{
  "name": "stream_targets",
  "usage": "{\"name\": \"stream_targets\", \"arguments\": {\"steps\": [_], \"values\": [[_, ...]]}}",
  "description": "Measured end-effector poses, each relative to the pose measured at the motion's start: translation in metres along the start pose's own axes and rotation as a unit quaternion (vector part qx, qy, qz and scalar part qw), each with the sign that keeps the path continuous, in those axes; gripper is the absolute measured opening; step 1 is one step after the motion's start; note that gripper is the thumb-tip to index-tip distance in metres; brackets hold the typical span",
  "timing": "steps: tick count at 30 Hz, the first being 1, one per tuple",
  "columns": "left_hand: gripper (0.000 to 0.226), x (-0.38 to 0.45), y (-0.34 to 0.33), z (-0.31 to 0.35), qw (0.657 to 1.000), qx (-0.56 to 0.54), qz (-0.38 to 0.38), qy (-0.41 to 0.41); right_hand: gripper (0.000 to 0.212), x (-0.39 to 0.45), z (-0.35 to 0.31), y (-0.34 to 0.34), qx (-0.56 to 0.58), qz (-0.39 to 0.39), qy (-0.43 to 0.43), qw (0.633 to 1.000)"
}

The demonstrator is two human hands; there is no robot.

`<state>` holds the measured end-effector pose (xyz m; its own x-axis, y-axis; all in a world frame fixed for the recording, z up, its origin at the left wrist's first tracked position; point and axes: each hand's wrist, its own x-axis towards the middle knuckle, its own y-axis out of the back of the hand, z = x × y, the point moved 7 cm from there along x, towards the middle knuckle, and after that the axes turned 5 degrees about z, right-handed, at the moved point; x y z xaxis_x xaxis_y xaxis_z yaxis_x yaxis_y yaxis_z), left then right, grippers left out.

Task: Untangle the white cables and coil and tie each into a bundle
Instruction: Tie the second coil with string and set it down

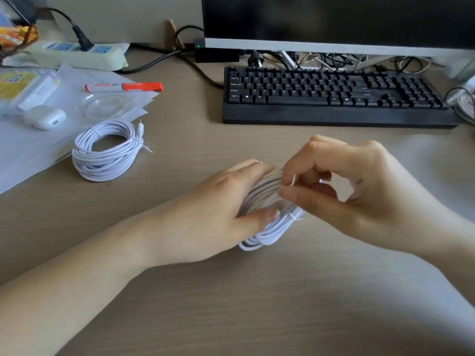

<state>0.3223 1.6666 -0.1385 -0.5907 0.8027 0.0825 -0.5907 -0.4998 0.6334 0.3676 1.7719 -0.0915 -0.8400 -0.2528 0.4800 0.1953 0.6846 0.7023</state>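
The left hand (213, 201) covered most of the cable coil (267, 227) it held, and the right hand (359, 191) hid the coil's far right side. What the right fingertips (288, 194) pinched was too small to tell. The monitor (334, 21) was cut off at the top edge.

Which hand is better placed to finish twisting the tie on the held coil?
Right. The right hand already pinches the tie end at the coil, while the left hand grips and steadies it.
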Motion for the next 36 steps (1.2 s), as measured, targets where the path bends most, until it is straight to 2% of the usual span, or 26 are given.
{"name": "stream_targets", "arguments": {"steps": [3,7,10,13,17,22,27,31,36], "values": [[0.027,-0.002,0.004,0.006,0.999,0.016,0.001,-0.031,0.014,0.002,0.001,-0.002,0.011,0.021,-0.011,1.000],[0.044,-0.005,0.001,0.011,0.997,0.029,-0.005,-0.071,0.035,0.002,0.013,-0.007,0.076,0.015,-0.089,0.993],[0.044,-0.004,0.003,0.014,0.995,-0.019,0.050,-0.080,0.029,-0.001,0.018,-0.009,0.139,0.055,-0.149,0.977],[0.061,-0.003,0.011,0.014,0.981,-0.127,0.121,-0.084,0.023,-0.007,0.023,-0.013,0.186,0.100,-0.183,0.960],[0.078,-0.004,0.016,0.010,0.972,-0.144,0.173,-0.062,0.019,-0.011,0.023,-0.021,0.230,0.120,-0.188,0.947],[0.088,-0.003,0.019,0.006,0.972,-0.145,0.182,-0.016,0.028,-0.007,0.021,-0.022,0.207,0.086,-0.186,0.957],[0.101,-0.001,0.022,0.008,0.978,-0.157,0.136,0.003,0.030,0.006,0.022,-0.013,0.235,0.015,-0.191,0.953],[0.096,-0.002,0.025,0.014,0.984,-0.117,0.131,-0.001,0.023,0.012,0.016,-0.006,0.171,0.032,-0.149,0.973],[0.100,-0.007,0.030,0.026,0.981,0.068,0.174,-0.057,0.014,0.019,0.002,0.003,0.102,0.032,-0.112,0.988]]}}
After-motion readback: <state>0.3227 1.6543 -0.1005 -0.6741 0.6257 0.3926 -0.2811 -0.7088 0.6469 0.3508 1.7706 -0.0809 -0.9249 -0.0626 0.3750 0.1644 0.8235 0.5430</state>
